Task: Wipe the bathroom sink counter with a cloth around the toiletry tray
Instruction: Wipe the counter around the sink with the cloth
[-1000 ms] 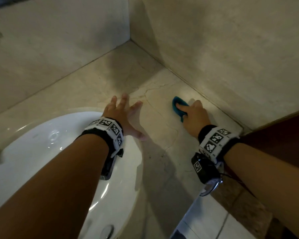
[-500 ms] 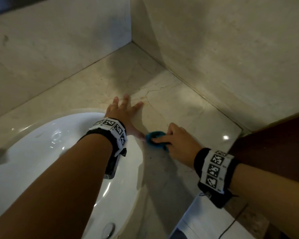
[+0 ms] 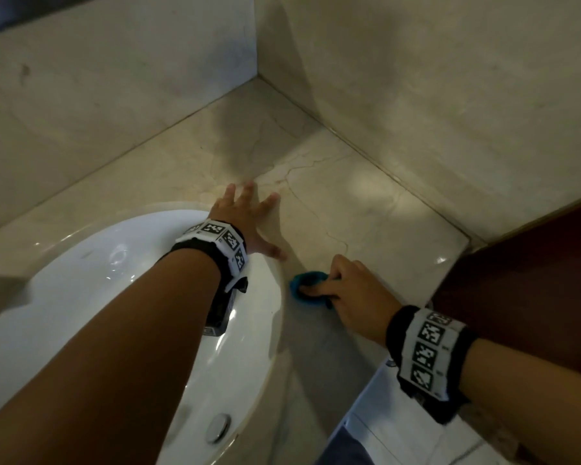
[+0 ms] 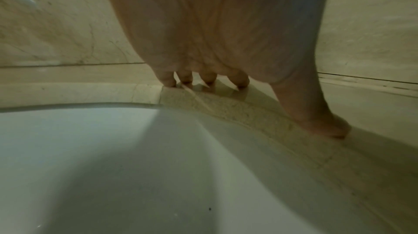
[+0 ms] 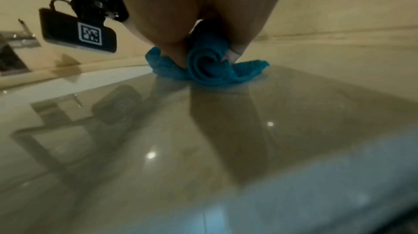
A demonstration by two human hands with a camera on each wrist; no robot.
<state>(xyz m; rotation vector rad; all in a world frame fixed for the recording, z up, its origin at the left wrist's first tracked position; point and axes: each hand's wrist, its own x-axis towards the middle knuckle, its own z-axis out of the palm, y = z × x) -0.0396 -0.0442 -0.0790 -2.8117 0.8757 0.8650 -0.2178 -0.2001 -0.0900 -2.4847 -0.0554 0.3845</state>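
A small blue cloth (image 3: 304, 286) lies bunched on the beige marble counter (image 3: 359, 209) just right of the white sink (image 3: 81, 297). My right hand (image 3: 346, 293) grips the cloth and presses it on the counter; the right wrist view shows the cloth (image 5: 208, 69) rolled up between thumb and fingers. My left hand (image 3: 245, 223) rests flat on the counter beside the sink rim, fingers spread and straight. In the left wrist view its fingertips (image 4: 168, 81) touch the stone past the basin edge. No toiletry tray shows in any view.
Marble walls (image 3: 416, 78) meet in a corner behind the counter. A dark wooden panel (image 3: 534, 280) stands at the right end. The sink drain (image 3: 218, 427) is near the front. A faucet (image 5: 16, 41) shows dimly at the far left of the right wrist view.
My right hand dragged the cloth from the back wall toward me and left, to beside the sink rim. The left hand stayed planted on the counter.
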